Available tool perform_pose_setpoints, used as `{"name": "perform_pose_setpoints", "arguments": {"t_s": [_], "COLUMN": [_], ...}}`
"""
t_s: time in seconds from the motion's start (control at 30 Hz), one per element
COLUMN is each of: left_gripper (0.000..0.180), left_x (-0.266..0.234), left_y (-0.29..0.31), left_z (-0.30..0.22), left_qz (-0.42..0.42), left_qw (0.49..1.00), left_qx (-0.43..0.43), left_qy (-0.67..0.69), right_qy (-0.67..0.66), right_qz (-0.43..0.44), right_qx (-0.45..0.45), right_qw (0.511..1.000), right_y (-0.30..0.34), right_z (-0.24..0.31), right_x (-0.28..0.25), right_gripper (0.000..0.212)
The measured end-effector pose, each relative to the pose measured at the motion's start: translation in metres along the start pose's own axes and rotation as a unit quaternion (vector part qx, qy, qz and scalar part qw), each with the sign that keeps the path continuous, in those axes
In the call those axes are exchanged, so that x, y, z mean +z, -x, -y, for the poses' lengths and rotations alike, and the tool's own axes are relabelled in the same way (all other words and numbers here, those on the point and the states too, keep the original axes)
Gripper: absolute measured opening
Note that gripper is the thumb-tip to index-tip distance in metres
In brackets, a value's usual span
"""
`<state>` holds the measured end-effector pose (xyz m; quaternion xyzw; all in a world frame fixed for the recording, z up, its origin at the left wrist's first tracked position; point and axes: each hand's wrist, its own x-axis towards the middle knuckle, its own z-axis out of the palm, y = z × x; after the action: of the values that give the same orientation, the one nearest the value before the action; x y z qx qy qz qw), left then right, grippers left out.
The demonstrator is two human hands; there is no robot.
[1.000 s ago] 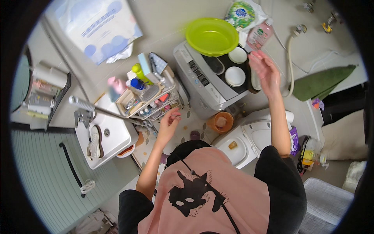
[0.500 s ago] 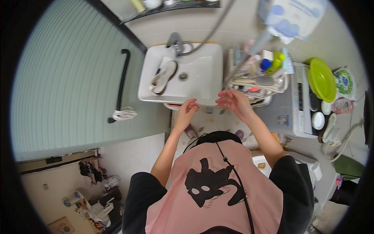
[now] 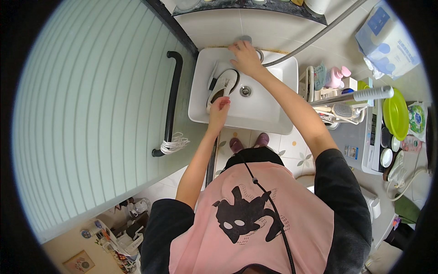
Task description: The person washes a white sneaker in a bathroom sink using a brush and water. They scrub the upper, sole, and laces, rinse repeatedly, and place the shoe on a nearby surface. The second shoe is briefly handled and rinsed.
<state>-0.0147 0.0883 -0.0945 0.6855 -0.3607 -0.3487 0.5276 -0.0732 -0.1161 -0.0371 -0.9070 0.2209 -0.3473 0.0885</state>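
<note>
In the white sink (image 3: 273, 107) lies a white canvas shoe (image 3: 226, 82) with a dark edge. My left hand (image 3: 220, 112) pinches the shoe at its near end, fingers closed. My right hand (image 3: 247, 58) reaches over the faucet (image 3: 245, 39) at the back rim, with its fingers spread; its palm hides most of the faucet, so the contact cannot be made out. A narrow dark item (image 3: 212, 83) lies left of the shoe, partly covered. The round drain (image 3: 245, 91) is visible to the right of the shoe.
A frosted glass door with a black handle (image 3: 173, 100) stands at left. A grey hose (image 3: 315, 36) runs from the faucet area. To the right are a metal pole (image 3: 337, 97), a rack of bottles, a washing machine (image 3: 356, 141) and a green basin (image 3: 396, 114).
Both hands have moved from in front of the sink into it: the left has taken hold of the shoe, the right has gone to the faucet. My view has shifted, showing the sink farther right.
</note>
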Motion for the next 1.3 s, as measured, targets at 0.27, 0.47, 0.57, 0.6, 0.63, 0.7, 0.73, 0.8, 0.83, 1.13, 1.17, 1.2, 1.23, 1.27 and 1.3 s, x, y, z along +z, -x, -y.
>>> {"name": "perform_pose_setpoints", "arguments": {"t_s": [0.27, 0.47, 0.57, 0.6, 0.63, 0.7, 0.73, 0.8, 0.83, 1.13, 1.17, 1.2, 1.23, 1.27, 1.3], "left_gripper": [0.022, 0.026, 0.024, 0.023, 0.022, 0.018, 0.015, 0.011, 0.012, 0.023, 0.022, 0.021, 0.020, 0.020, 0.020], "left_x": [0.037, 0.076, 0.096, 0.101, 0.104, 0.108, 0.107, 0.101, 0.096, 0.018, 0.014, 0.012, 0.007, 0.009, 0.013], "left_y": [-0.045, -0.108, -0.135, -0.141, -0.146, -0.150, -0.150, -0.149, -0.146, -0.094, -0.087, -0.081, -0.076, -0.070, -0.060], "left_z": [0.006, 0.032, 0.047, 0.049, 0.048, 0.046, 0.049, 0.056, 0.057, 0.008, 0.003, -0.004, -0.005, 0.000, 0.012], "left_qz": [0.023, 0.057, 0.068, 0.077, 0.085, 0.100, 0.092, 0.076, 0.052, -0.037, -0.016, 0.009, 0.024, -0.006, -0.044], "left_qw": [0.961, 0.880, 0.884, 0.888, 0.894, 0.906, 0.916, 0.934, 0.939, 0.999, 0.996, 0.983, 0.961, 0.941, 0.914], "left_qx": [-0.176, -0.324, -0.331, -0.326, -0.321, -0.315, -0.308, -0.293, -0.278, -0.001, -0.008, -0.012, -0.022, 0.013, 0.039], "left_qy": [0.212, 0.343, 0.324, 0.316, 0.299, 0.265, 0.240, 0.188, 0.195, 0.005, -0.089, -0.182, -0.273, -0.338, -0.401], "right_qy": [0.064, -0.043, -0.191, -0.210, -0.274, -0.380, -0.419, -0.466, -0.487, -0.286, -0.273, -0.259, -0.269, -0.279, -0.312], "right_qz": [0.145, 0.156, -0.022, -0.096, -0.131, -0.110, -0.050, 0.014, 0.046, 0.053, 0.044, 0.033, 0.040, 0.046, 0.073], "right_qx": [-0.019, 0.014, 0.072, 0.125, 0.238, 0.468, 0.578, 0.632, 0.655, 0.429, 0.450, 0.472, 0.469, 0.465, 0.434], "right_qw": [0.987, 0.987, 0.979, 0.965, 0.923, 0.790, 0.698, 0.619, 0.575, 0.855, 0.849, 0.842, 0.840, 0.839, 0.842], "right_y": [-0.015, -0.034, -0.011, 0.007, 0.032, 0.088, 0.107, 0.114, 0.117, 0.094, 0.106, 0.122, 0.123, 0.124, 0.113], "right_z": [-0.017, -0.026, -0.025, -0.026, -0.029, -0.043, -0.048, -0.042, -0.037, -0.061, -0.076, -0.094, -0.092, -0.090, -0.070], "right_x": [0.014, -0.016, -0.023, -0.024, -0.016, 0.015, 0.029, 0.051, 0.061, 0.152, 0.174, 0.198, 0.201, 0.201, 0.176], "right_gripper": [0.015, 0.017, 0.020, 0.021, 0.017, 0.018, 0.020, 0.022, 0.023, 0.035, 0.034, 0.033, 0.030, 0.028, 0.025]}}
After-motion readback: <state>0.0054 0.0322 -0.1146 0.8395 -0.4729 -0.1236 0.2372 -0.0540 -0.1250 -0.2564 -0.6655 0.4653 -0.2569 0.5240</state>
